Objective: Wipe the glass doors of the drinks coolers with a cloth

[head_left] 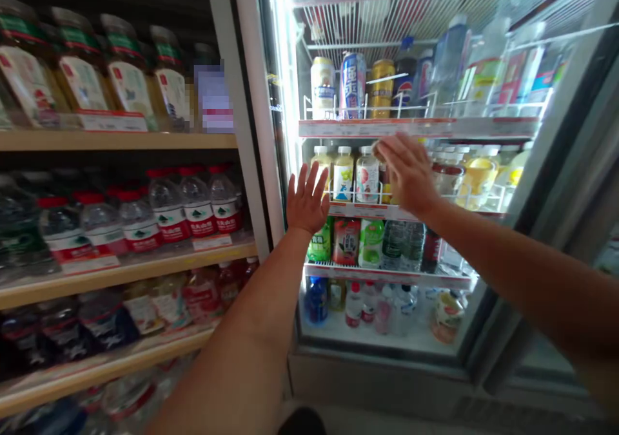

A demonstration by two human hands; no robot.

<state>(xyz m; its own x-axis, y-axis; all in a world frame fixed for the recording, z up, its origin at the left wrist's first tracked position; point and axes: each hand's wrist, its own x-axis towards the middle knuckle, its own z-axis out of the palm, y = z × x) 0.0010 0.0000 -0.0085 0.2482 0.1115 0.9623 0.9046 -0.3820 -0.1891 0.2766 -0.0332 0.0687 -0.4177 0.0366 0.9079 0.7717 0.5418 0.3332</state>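
Left hand: fingers spread, empty, reaching toward bottles.
Right hand: at 3 o'clock, fingers together, flat against the bottle row.

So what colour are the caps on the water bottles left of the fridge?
Red caps on the water bottles, clearest in the head view.

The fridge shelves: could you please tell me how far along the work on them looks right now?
Done: the fridge stands open, with drinks on every rack. In hand: the right hand reaches the second-shelf bottles, fingers spread; whether it has a grip on one is unclear. The left hand is open near the shelf edge, holding nothing. Left: no bottle is out yet.
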